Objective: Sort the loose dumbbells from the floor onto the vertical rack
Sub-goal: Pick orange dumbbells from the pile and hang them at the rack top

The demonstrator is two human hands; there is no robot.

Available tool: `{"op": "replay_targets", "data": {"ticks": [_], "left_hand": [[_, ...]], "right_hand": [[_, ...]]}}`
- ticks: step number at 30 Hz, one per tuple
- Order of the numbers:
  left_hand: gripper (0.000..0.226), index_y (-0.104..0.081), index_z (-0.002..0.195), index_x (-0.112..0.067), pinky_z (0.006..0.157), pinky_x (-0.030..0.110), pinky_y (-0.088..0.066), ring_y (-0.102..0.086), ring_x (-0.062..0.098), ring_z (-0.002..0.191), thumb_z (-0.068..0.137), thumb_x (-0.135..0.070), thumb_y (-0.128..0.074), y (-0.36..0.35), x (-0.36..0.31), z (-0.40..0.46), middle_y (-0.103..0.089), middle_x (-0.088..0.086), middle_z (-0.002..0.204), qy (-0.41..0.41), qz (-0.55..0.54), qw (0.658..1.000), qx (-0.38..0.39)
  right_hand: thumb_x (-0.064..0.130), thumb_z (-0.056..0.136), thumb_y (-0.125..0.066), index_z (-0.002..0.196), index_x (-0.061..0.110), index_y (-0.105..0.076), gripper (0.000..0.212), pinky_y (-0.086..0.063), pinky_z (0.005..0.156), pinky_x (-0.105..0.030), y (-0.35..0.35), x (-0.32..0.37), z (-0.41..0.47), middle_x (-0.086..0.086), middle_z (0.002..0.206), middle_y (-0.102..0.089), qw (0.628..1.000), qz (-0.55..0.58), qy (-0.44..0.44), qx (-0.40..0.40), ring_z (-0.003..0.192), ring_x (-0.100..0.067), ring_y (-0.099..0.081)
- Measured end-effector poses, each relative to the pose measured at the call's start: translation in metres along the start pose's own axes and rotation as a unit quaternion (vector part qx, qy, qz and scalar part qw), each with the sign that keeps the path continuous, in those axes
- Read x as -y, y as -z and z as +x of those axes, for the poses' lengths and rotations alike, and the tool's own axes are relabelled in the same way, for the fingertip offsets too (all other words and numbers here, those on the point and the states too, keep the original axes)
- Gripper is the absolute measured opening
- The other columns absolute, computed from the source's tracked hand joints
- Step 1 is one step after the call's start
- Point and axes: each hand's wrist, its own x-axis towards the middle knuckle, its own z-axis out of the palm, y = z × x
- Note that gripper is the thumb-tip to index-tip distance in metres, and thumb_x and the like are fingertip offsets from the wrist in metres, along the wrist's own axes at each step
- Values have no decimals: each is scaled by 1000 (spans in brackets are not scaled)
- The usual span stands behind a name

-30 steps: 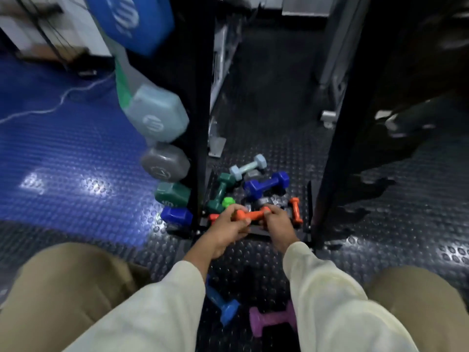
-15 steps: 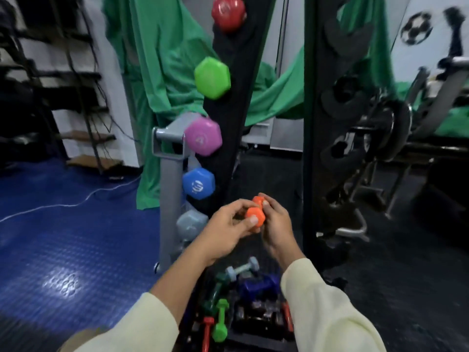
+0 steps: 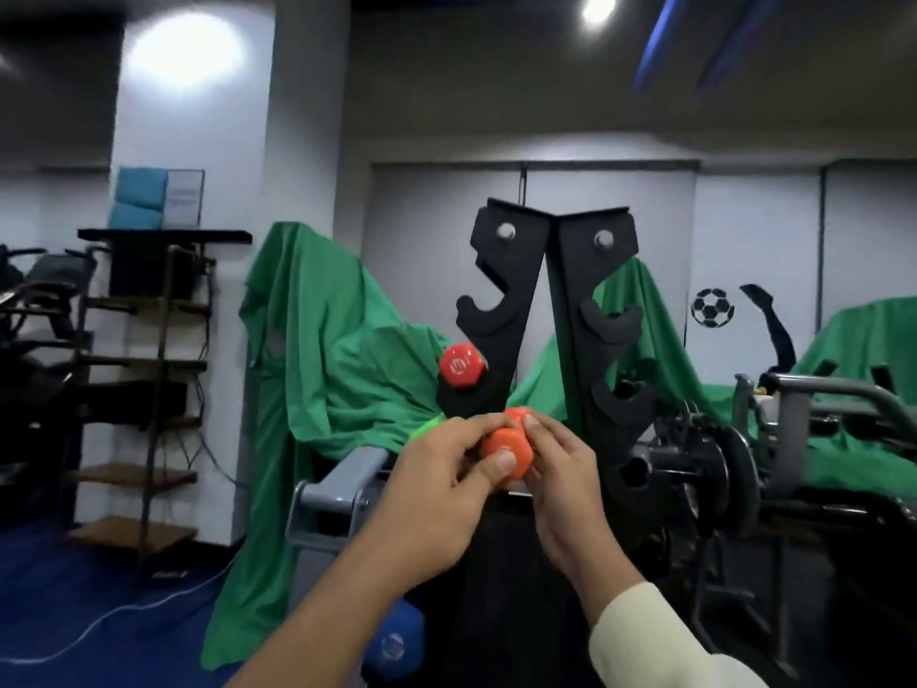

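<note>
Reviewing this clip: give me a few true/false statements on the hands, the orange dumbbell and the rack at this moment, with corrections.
1. Both hands grip the orange dumbbell. True: left hand and right hand hold it together.
2. The orange dumbbell already sits in a rack hook. False: it is held in front of the rack.
3. A red dumbbell sits on the rack's left side. True.
4. The top hooks hold dumbbells. False: they are empty.
5. The cloth draped behind the rack is blue. False: it is green.
</note>
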Motion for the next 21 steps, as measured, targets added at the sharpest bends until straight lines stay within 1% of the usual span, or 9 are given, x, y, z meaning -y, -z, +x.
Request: {"op": "replay_targets", "data": {"ticks": [2,5,6,8,11,14,16,18,21], "left_hand": [[31,-69,121,-46,96,46,-58,-73,21,105,93,-34,-70,10,-19,7,-73,-7,115,-27,-20,999,-11],[30,-71,115,-50,92,40,-60,-75,17,100,98,-25,-70,23,-43,19,-74,-15,113,-89,-13,995,-45],[29,-69,118,-49,92,40,-60,-75,15,99,98,-27,-70,27,-47,25,-73,-16,113,-104,13,993,-62],[29,-69,125,-39,91,36,-59,-74,9,98,98,-28,-70,30,-51,41,-73,-16,110,-119,57,986,-102],[32,-68,130,-30,84,13,-47,-63,-3,92,98,-32,-67,33,-56,66,-68,-18,100,-157,193,954,-168],[33,-65,133,-26,82,7,-41,-57,-1,91,100,-29,-65,36,-60,93,-64,-16,98,-180,262,934,-165],[34,-65,134,-21,85,11,-41,-57,2,89,101,-27,-64,40,-56,111,-65,-10,101,-186,309,921,-147],[35,-65,135,-18,89,23,-47,-61,10,95,101,-27,-64,42,-49,127,-67,-5,105,-188,345,910,-130],[34,-66,133,-18,92,36,-52,-63,14,98,100,-25,-66,42,-35,141,-69,-4,108,-188,363,905,-119]], "right_hand": [[20,98,-70,121,4,-71,28,-59,89,-36,-7,18,12,-14,112,-78,997,-42,59,4,103,-25,-75],[49,90,-73,131,21,-68,50,-53,103,-33,-21,27,30,5,120,-75,981,-142,127,-20,115,-8,-69],[56,89,-70,136,25,-63,58,-51,106,-32,-26,26,36,9,126,-71,978,-159,130,-27,119,-5,-65],[65,92,-59,147,29,-52,67,-46,113,-36,-36,20,50,6,142,-60,978,-177,109,-36,130,-9,-57],[68,101,-39,160,34,-31,69,-33,122,-38,-48,11,72,3,161,-42,968,-231,94,-24,147,-18,-41],[75,98,-31,162,36,-26,75,-28,125,-38,-59,9,84,8,165,-36,960,-235,147,-35,153,-16,-34],[81,95,-30,162,36,-28,81,-29,125,-41,-61,4,89,10,164,-38,953,-235,185,-53,152,-14,-34],[83,93,-31,163,37,-27,84,-29,125,-40,-60,-1,92,10,163,-40,951,-235,196,-50,151,-12,-34],[72,100,-36,163,38,-25,73,-31,123,-37,-55,-5,96,11,161,-43,949,-240,201,-42,149,-12,-38]]}}
